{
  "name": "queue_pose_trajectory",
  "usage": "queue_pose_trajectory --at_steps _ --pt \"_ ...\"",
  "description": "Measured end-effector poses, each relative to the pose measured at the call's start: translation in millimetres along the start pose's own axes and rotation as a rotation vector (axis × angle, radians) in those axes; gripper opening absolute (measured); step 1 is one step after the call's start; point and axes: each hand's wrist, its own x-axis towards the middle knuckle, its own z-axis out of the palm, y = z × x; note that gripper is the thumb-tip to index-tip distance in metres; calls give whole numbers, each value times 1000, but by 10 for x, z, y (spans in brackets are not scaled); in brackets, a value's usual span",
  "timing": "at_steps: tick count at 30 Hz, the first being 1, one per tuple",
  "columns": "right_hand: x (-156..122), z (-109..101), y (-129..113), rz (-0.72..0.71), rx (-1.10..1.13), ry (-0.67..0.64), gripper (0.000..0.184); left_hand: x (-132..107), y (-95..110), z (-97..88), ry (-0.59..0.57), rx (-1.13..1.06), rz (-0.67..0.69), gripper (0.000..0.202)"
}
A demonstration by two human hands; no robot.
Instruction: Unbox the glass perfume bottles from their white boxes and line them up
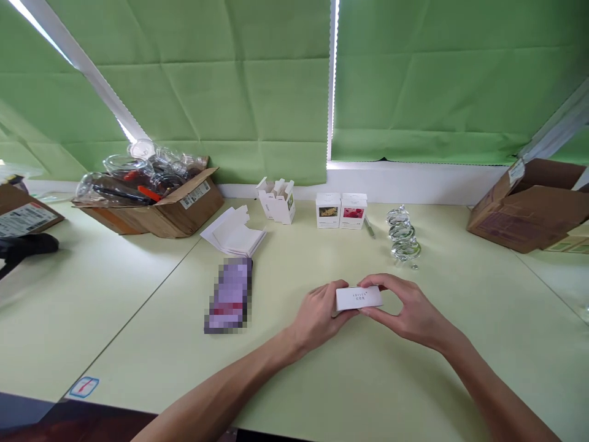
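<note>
Between both hands, low over the pale green table (414, 380), a small white box (359, 298) is being gripped: the left hand (317, 316) is clamped on its left end, the right hand (407, 310) on its right (fingers curled over). Just beyond, clear wrapped items (404, 236) and two printed boxes (341, 210) are being left untouched.

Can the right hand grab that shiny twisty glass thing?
Probably yes. The twisty glass thing stands just beyond the right hand, with only bare table between them. But that hand and the left hand both grip the small white box, so it would have to let go first.
</note>
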Motion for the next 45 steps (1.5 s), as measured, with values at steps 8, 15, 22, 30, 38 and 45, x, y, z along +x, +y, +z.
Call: queue_pose_trajectory --at_steps 8,15,22,30,38,45 --pt "-46 -77 -58 -170 -229 57 27 -16 5 3 107 203 254 33" --pt "-44 -44 -67 -267 -202 70 36 12 -20 -42 18 143 333 47" --pt "-35 14 -90 -317 -178 33 35 111 103 -273 -339 -343 156 62" --pt "-55 65 -158 -402 -339 103 33 205 92 -279 -467 -581 69 64" --pt "-70 27 -275 -383 -332 53 26 191 103 -185 -436 -546 128 78" --pt "-71 52 -244 -459 -331 130 15 192 31 -172 -436 -583 104 73"
